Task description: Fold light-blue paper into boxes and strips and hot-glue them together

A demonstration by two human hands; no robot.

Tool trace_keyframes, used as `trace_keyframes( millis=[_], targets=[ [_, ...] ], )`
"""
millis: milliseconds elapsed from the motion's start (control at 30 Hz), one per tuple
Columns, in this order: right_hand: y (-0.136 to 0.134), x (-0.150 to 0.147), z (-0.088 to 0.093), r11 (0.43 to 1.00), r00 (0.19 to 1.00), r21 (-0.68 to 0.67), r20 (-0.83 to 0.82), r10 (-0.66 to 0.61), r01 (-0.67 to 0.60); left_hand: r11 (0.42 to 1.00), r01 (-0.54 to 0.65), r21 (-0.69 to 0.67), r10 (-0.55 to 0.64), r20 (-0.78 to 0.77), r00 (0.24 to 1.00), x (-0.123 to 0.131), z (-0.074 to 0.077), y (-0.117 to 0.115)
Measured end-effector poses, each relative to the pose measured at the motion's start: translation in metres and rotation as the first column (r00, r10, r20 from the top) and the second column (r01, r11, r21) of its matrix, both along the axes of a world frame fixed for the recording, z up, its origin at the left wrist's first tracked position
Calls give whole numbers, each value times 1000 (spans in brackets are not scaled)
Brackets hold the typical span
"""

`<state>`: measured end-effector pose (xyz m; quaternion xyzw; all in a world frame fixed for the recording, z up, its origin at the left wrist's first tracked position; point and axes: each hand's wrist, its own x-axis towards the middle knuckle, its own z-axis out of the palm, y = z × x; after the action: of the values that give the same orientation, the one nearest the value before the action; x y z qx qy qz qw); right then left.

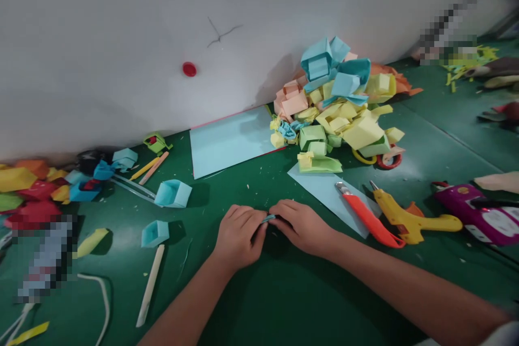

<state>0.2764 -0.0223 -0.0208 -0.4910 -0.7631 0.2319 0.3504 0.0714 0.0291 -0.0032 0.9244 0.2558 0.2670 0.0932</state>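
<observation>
My left hand [239, 235] and my right hand [302, 225] meet on the green mat [284, 292], fingers curled. Between their fingertips they pinch a small folded piece of light blue paper [268, 219], most of it hidden under the fingers. A light blue sheet [324, 189] lies just right of my right hand. Two small open blue paper boxes [173, 193] [154, 233] sit to the left of my left hand.
A heap of folded paper pieces [340, 113] leans on the white wall. An orange utility knife [367, 219], a yellow glue gun [409, 219], glue sticks [150, 284], a larger blue sheet [231, 140] and more coloured paper pieces [32, 189] lie around.
</observation>
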Motion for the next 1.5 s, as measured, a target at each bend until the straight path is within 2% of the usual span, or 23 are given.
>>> trace_keyframes(
  millis=[67,133,267,333,467,567,733,900,1033,1167,1267,1333,1500],
  targets=[
    [-1,2,-1,998,1000,65,2,9,-10,998,15,-59,-12,51,999,-1,1,0],
    [-3,4,-2,988,999,150,39,29,-34,985,-2,-175,19,92,996,-2,2,0],
    [-6,11,-1,951,980,268,160,115,-155,897,-31,-440,55,42,998,-8,6,-4],
    [-9,15,1,923,960,306,226,168,-234,887,-15,-462,11,-12,1000,-8,10,-7],
    [-16,21,5,877,913,347,354,205,-332,909,76,-410,-129,-104,986,-4,18,-13],
    [-20,23,7,862,892,339,383,240,-377,922,101,-373,-156,-120,980,1,19,-17],
    [-22,24,7,901,939,291,220,263,-321,944,-18,-331,-18,-105,994,4,16,-28],
    [-24,26,10,939,967,231,73,243,-253,929,-127,-347,113,-62,992,1,12,-40],
    [-27,25,14,948,972,214,58,227,-234,954,-138,-266,139,-14,990,-3,9,-47],
    [-31,22,15,966,980,169,13,196,-196,957,-136,-257,141,2,990,-2,6,-52],
    [-32,20,13,981,985,110,-44,167,-161,951,-121,-284,125,-5,992,1,1,-53],
    [-32,19,13,984,983,83,-81,167,-161,935,-154,-321,154,-24,988,3,-2,-54],
    [-31,16,12,984,966,72,-194,174,-162,885,-191,-426,185,-56,981,4,-4,-56]
  ],
)
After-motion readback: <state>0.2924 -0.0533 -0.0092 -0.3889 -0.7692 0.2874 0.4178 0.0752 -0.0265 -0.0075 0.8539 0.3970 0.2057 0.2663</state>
